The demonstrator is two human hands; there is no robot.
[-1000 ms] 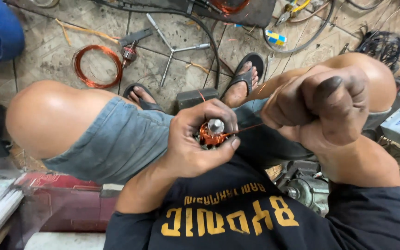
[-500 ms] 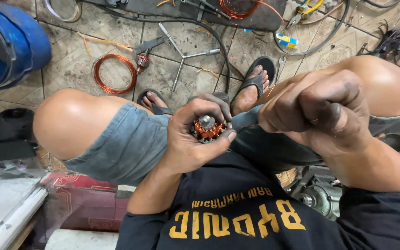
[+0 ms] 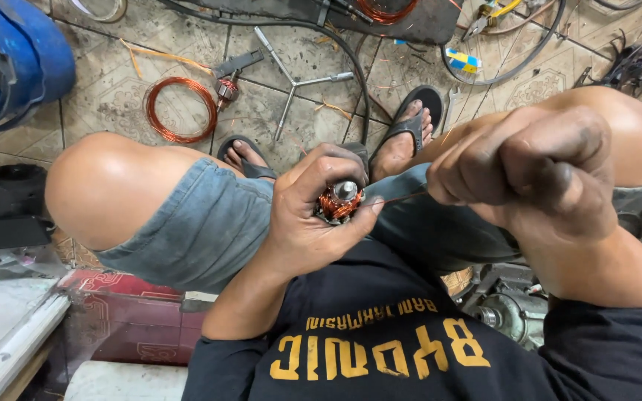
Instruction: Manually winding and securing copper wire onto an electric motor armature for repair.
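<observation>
A blue drum [image 3: 5, 63] stands at the floor's upper-left corner, with a coil of copper wire [image 3: 181, 109] lying on the tiled floor [image 3: 113, 104] beside it and a cross-shaped wrench [image 3: 291, 80] near the upper edge. Seated over bare knees, the person wraps the left hand [image 3: 313, 223] around a small motor armature [image 3: 338, 202], fingers closed on its copper windings, the steel shaft end pointing up. A thin copper strand [image 3: 403, 198] runs rightward from the armature to the right hand [image 3: 529, 167], whose fingers are bunched together, pinching it taut. Compared with half a second earlier, the armature sits a little lower in the lap and the right hand has drawn nearer the camera, suggesting the strand is being pulled tight around the windings.
</observation>
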